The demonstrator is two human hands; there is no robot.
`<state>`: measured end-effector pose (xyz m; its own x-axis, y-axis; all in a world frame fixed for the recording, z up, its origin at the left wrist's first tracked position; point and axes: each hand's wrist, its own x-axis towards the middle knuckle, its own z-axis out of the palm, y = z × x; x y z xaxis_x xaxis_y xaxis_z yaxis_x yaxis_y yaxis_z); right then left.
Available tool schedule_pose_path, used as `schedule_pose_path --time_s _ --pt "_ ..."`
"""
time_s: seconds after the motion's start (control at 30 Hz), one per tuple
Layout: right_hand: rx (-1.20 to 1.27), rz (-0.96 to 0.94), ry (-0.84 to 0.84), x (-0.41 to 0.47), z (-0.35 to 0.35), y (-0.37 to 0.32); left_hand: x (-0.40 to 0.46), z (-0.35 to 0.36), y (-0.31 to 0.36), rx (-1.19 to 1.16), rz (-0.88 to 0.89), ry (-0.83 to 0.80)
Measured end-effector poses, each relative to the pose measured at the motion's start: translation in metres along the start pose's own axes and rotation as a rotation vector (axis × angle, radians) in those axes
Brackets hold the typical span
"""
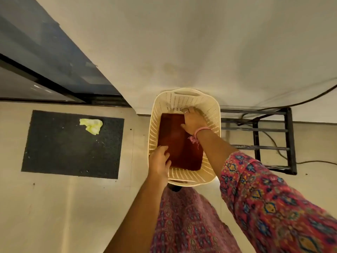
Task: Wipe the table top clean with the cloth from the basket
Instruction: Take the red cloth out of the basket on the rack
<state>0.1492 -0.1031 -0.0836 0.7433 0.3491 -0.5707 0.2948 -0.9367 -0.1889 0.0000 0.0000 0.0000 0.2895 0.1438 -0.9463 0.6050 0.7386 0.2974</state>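
Note:
A cream perforated plastic basket point(184, 96) stands on the floor against the wall. A dark red cloth point(179, 143) lies folded flat inside it. My right hand point(193, 120) reaches into the far right of the basket, fingers curled over the cloth's far corner. My left hand point(160, 159) comes over the near left rim and rests on the cloth's near left edge; its grip is hidden. No table top is in view.
A dark floor mat point(73, 147) lies to the left with a crumpled yellow rag point(91, 126) on it. A black metal frame point(273, 139) with cables stands right of the basket. A glass door point(45, 57) is at the upper left.

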Motion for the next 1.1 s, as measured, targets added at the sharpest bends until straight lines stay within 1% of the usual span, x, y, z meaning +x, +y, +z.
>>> schedule_pose_path --time_s 0.07,0.17,0.33,0.4,0.47,0.53,0.67,0.9,0.97,1.1 --pt "-0.006 -0.003 -0.004 0.003 -0.004 0.001 0.0 0.002 0.002 -0.004 0.01 0.009" --pt "-0.015 0.004 -0.039 0.008 -0.01 0.007 -0.004 0.003 0.001 -0.003 0.004 -0.03" --pt "-0.157 -0.078 -0.097 0.008 -0.021 0.005 -0.009 0.001 0.003 0.022 0.015 -0.025" --pt "-0.15 -0.118 -0.127 0.003 -0.025 0.002 -0.016 -0.001 0.006 0.018 0.01 -0.032" --pt "-0.148 -0.162 -0.116 -0.004 -0.03 0.001 -0.022 -0.005 0.008 0.026 0.009 -0.054" --pt "-0.102 -0.191 -0.136 -0.013 -0.036 0.0 -0.031 -0.01 0.011 0.029 0.015 -0.071" --pt "0.071 -0.197 -0.231 -0.036 -0.056 -0.003 -0.051 -0.018 0.016 0.03 0.032 -0.071" --pt "0.321 -0.218 -0.217 -0.107 -0.116 -0.017 -0.107 -0.037 0.023 0.074 0.073 -0.056" --pt "0.373 -0.217 -0.196 -0.13 -0.135 -0.018 -0.123 -0.044 0.026 0.096 0.085 -0.052" --pt "0.509 -0.179 -0.051 -0.177 -0.177 -0.024 -0.154 -0.055 0.034 0.09 0.118 -0.057"
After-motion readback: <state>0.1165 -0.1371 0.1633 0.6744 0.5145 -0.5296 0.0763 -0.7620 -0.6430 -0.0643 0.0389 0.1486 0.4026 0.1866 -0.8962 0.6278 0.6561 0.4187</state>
